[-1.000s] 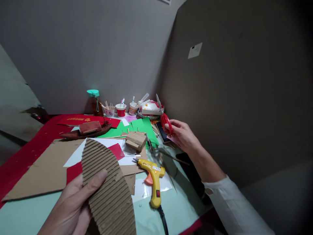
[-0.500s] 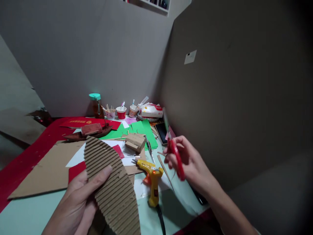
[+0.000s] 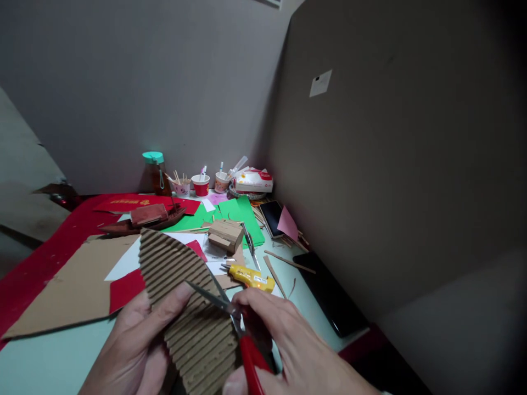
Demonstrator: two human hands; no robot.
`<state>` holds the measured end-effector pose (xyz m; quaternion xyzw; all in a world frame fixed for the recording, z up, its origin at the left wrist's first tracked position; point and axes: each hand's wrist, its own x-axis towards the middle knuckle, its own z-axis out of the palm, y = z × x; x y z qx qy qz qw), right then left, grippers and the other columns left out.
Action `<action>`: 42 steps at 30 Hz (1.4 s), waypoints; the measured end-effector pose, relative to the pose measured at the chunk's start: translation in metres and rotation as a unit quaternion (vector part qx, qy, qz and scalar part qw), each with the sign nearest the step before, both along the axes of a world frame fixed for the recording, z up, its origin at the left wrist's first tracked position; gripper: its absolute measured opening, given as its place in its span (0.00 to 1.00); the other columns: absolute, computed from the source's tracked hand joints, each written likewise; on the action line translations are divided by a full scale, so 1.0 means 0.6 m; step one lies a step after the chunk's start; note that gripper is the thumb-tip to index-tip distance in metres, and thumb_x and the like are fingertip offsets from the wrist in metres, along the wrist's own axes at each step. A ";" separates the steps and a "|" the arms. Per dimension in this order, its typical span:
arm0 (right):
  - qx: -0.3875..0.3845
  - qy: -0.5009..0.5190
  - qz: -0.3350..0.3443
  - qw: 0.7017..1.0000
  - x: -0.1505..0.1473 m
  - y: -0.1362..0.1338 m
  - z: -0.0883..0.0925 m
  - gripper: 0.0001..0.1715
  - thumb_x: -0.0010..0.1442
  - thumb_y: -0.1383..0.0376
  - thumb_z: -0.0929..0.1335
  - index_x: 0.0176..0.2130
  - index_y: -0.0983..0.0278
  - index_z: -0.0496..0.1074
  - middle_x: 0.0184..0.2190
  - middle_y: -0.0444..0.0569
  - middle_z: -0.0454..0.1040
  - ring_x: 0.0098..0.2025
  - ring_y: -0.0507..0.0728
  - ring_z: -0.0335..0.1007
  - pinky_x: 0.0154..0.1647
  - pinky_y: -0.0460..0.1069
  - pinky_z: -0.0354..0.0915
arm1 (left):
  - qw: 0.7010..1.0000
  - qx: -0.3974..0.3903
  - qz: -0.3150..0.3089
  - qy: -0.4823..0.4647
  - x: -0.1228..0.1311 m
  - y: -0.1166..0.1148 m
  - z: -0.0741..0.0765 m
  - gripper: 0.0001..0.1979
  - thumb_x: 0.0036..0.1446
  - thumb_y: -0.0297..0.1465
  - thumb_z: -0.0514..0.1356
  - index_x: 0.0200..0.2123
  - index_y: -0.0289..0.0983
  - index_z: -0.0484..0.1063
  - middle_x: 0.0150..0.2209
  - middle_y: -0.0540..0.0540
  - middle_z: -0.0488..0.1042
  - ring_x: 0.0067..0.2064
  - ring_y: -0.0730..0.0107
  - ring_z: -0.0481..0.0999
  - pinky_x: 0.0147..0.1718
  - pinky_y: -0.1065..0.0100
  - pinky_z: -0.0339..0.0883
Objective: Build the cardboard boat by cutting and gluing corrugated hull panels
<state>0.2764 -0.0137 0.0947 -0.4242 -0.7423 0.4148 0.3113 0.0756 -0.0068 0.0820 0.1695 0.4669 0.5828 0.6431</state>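
My left hand (image 3: 134, 345) grips a leaf-shaped piece of ribbed corrugated cardboard (image 3: 181, 291), thumb pressed on its face. My right hand (image 3: 288, 351) is closed round the handles of red scissors (image 3: 236, 329). The scissor blades are slightly apart and lie over the cardboard's right edge, tips pointing left. A yellow hot glue gun (image 3: 249, 276) lies on the table just beyond both hands, partly hidden by my right hand.
Flat brown cardboard (image 3: 74, 285), red, white and green paper sheets, a small cardboard block (image 3: 224, 235), a brown model boat (image 3: 142, 218), a black phone (image 3: 333, 299), paper cups (image 3: 201, 184) and a teal-lidded bottle (image 3: 154, 171) crowd the table. A tall cardboard panel (image 3: 391, 164) stands on the right.
My right hand brought the red scissors from the far right of the table down to the cardboard in my left hand. The blades now lie against the cardboard's edge.
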 end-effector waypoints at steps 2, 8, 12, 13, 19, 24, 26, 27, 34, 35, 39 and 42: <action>0.002 0.000 0.003 1.000 -0.002 -0.002 0.002 0.27 0.53 0.63 0.76 0.53 0.52 0.76 0.51 0.43 0.79 0.54 0.60 0.76 0.56 0.50 0.70 | 1.000 -0.001 -0.004 -0.003 0.004 0.003 0.000 0.30 0.37 0.31 0.81 0.47 0.48 0.81 0.41 0.48 0.87 0.44 0.47 0.87 0.31 0.63 0.85; -0.018 -0.033 -0.020 0.999 -0.009 -0.005 0.013 0.18 0.53 0.61 0.76 0.45 0.56 0.78 0.42 0.43 0.81 0.46 0.58 0.77 0.50 0.49 0.71 | 1.000 -0.003 -0.010 -0.014 0.005 0.001 0.001 0.36 0.37 0.27 0.80 0.52 0.50 0.79 0.44 0.49 0.87 0.46 0.46 0.86 0.35 0.61 0.85; 0.029 0.001 -0.005 1.000 -0.011 -0.004 0.011 0.11 0.57 0.62 0.73 0.41 0.59 0.78 0.35 0.42 0.80 0.34 0.54 0.75 0.39 0.45 0.71 | 0.999 -0.027 -0.001 -0.038 0.003 -0.004 0.004 0.34 0.36 0.19 0.77 0.48 0.48 0.80 0.46 0.50 0.87 0.48 0.48 0.86 0.33 0.65 0.85; 0.042 0.009 0.002 0.999 -0.010 -0.003 0.009 0.10 0.57 0.61 0.73 0.41 0.59 0.78 0.34 0.42 0.80 0.32 0.53 0.75 0.37 0.44 0.70 | 0.999 -0.032 0.002 -0.040 0.003 -0.005 0.005 0.33 0.36 0.19 0.77 0.47 0.47 0.80 0.46 0.49 0.87 0.48 0.48 0.86 0.32 0.67 0.84; 0.078 0.014 0.004 0.997 -0.007 -0.003 0.000 0.09 0.63 0.60 0.71 0.43 0.59 0.78 0.33 0.45 0.81 0.31 0.55 0.76 0.34 0.45 0.71 | 1.000 -0.024 0.006 -0.010 0.009 -0.009 0.004 0.32 0.34 0.19 0.78 0.45 0.47 0.81 0.43 0.50 0.87 0.48 0.47 0.86 0.31 0.66 0.84; 0.087 0.006 0.013 0.996 -0.004 -0.009 -0.005 0.09 0.63 0.63 0.70 0.44 0.61 0.78 0.33 0.46 0.81 0.30 0.54 0.75 0.32 0.45 0.70 | 1.000 -0.008 0.010 -0.019 0.016 -0.013 0.014 0.26 0.37 0.30 0.82 0.42 0.46 0.81 0.41 0.50 0.87 0.49 0.50 0.85 0.36 0.66 0.84; 0.079 -0.004 0.019 0.997 -0.003 -0.009 -0.006 0.09 0.64 0.62 0.69 0.44 0.61 0.78 0.33 0.47 0.81 0.29 0.54 0.74 0.31 0.45 0.69 | 1.000 -0.009 0.009 -0.016 0.019 -0.012 0.018 0.27 0.35 0.31 0.82 0.41 0.45 0.81 0.41 0.50 0.87 0.49 0.51 0.85 0.38 0.68 0.83; 0.071 -0.014 0.024 0.997 -0.002 -0.008 -0.006 0.09 0.65 0.60 0.69 0.43 0.62 0.77 0.33 0.48 0.80 0.30 0.54 0.74 0.32 0.45 0.69 | 1.000 -0.009 0.007 -0.011 0.020 -0.012 0.018 0.28 0.34 0.31 0.82 0.42 0.45 0.81 0.41 0.50 0.87 0.49 0.51 0.85 0.38 0.68 0.83; 0.007 -0.047 0.041 0.998 -0.004 -0.003 -0.004 0.13 0.66 0.56 0.66 0.36 0.64 0.72 0.26 0.44 0.69 0.24 0.51 0.59 0.26 0.46 0.60 | 1.000 -0.026 0.001 0.000 0.023 -0.013 0.014 0.35 0.37 0.34 0.82 0.52 0.44 0.78 0.43 0.48 0.86 0.48 0.52 0.85 0.39 0.65 0.83; 0.001 -0.045 0.039 0.998 -0.005 -0.003 -0.005 0.13 0.65 0.57 0.66 0.36 0.64 0.72 0.27 0.45 0.69 0.25 0.51 0.60 0.27 0.46 0.61 | 1.000 -0.031 0.003 0.000 0.023 -0.014 0.014 0.36 0.37 0.32 0.81 0.52 0.45 0.77 0.42 0.49 0.86 0.48 0.52 0.85 0.39 0.66 0.83; 0.028 -0.031 0.031 0.999 -0.008 -0.003 -0.014 0.15 0.65 0.55 0.66 0.38 0.64 0.74 0.28 0.47 0.72 0.27 0.52 0.63 0.28 0.46 0.63 | 0.999 -0.034 0.008 0.003 0.024 -0.015 0.015 0.33 0.40 0.33 0.80 0.52 0.44 0.78 0.41 0.48 0.86 0.45 0.52 0.86 0.38 0.65 0.83; 0.056 -0.022 0.016 0.998 -0.009 -0.007 -0.018 0.18 0.65 0.51 0.69 0.40 0.63 0.74 0.29 0.46 0.74 0.27 0.53 0.65 0.28 0.46 0.64 | 1.000 -0.018 0.013 0.010 0.024 -0.016 0.015 0.33 0.39 0.34 0.81 0.51 0.45 0.79 0.41 0.49 0.86 0.46 0.53 0.85 0.36 0.67 0.83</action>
